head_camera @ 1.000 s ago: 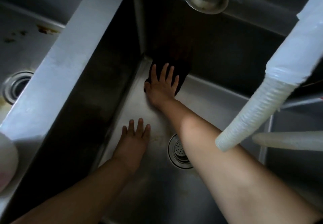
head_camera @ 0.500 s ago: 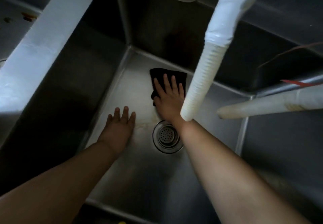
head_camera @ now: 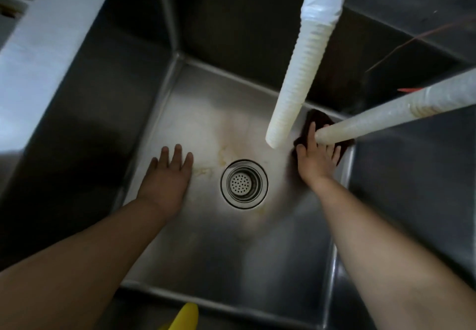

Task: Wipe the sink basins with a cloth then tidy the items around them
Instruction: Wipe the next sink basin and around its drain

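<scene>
Deep inside a square stainless-steel sink basin, the floor shows pale, yellowish stains left of the round perforated metal drain strainer at frame centre, so the wiping looks unfinished. At right of centre, the right hand lies flat with fingers spread, pressing a dark, crumpled cloth into the basin's far right corner. The cloth is mostly hidden under the hand and under two white corrugated plastic hoses: one hanging from the top, one crossing from the right edge. The left hand rests open, palm down, on the floor left of the drain, holding nothing. Remaining, by my judgement: the stained patch, any other basin, then tidying items.
</scene>
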{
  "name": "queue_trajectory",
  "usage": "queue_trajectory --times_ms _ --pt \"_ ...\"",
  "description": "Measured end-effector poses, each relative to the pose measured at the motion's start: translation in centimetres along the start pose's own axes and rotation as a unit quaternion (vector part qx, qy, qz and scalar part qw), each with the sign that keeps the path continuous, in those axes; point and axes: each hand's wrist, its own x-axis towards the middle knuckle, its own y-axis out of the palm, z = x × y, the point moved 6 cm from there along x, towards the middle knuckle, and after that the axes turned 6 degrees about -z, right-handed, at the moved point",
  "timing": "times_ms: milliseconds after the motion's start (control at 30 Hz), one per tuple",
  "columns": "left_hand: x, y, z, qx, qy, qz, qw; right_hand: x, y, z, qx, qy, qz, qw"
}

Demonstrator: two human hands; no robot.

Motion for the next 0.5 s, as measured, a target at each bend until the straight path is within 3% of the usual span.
queue_trajectory --times_ms 200,500 --pt "-1.5 -1.0 0.5 -0.03 -0.013 -0.018 0.999 -3.1 1.3 3.0 0.036 0.079 0.048 0.995" --pt "-6.3 -4.0 2.9 -0.124 -0.056 0.0 0.991 -5.1 2.9 14.8 0.04 -0.096 0.076 0.992"
